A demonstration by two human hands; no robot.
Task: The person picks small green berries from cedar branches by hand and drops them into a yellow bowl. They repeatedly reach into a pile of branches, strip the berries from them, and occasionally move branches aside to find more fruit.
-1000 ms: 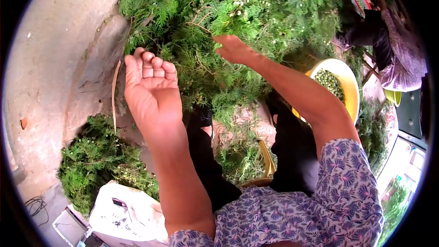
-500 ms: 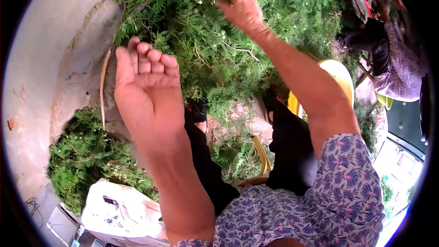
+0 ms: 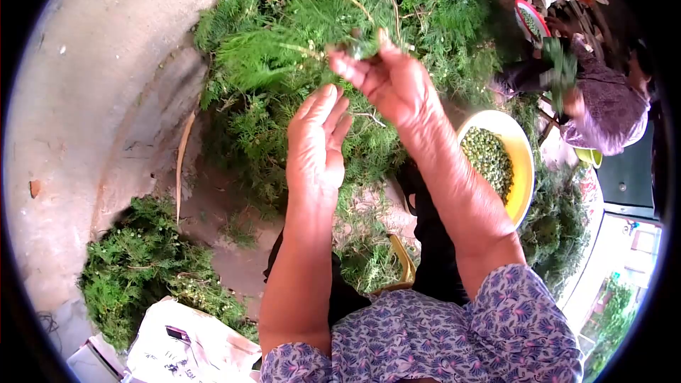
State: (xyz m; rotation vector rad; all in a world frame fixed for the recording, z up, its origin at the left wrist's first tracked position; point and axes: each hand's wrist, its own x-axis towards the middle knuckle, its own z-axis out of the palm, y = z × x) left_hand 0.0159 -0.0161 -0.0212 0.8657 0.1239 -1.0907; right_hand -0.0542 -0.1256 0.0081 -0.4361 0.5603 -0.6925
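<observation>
My right hand [image 3: 401,89] is over a big heap of feathery evergreen branches [image 3: 269,135]. Its fingers are partly blurred and curl together at the end of a leafy evergreen branch [image 3: 259,57], whose pale stem runs to the fingertips. Just to the left and nearer to me, my left hand [image 3: 317,143] is raised with its fingers stretched out and nothing in it. By my right forearm stands a yellow bucket [image 3: 526,170] filled with small green cones [image 3: 486,159], its near-left side covered by the arm.
A smaller evergreen pile [image 3: 142,262] lies at the left, near a white sack [image 3: 177,344] with a dark phone-like object [image 3: 177,333]. At right, another person [image 3: 606,103] handles greenery beside a red-rimmed basin [image 3: 521,6]. A pale stick [image 3: 184,163] lies by the wall.
My hands have come closer together, the left moving right and the right moving nearer to me. A branch now shows at my right fingertips. The bucket's contents have come into view.
</observation>
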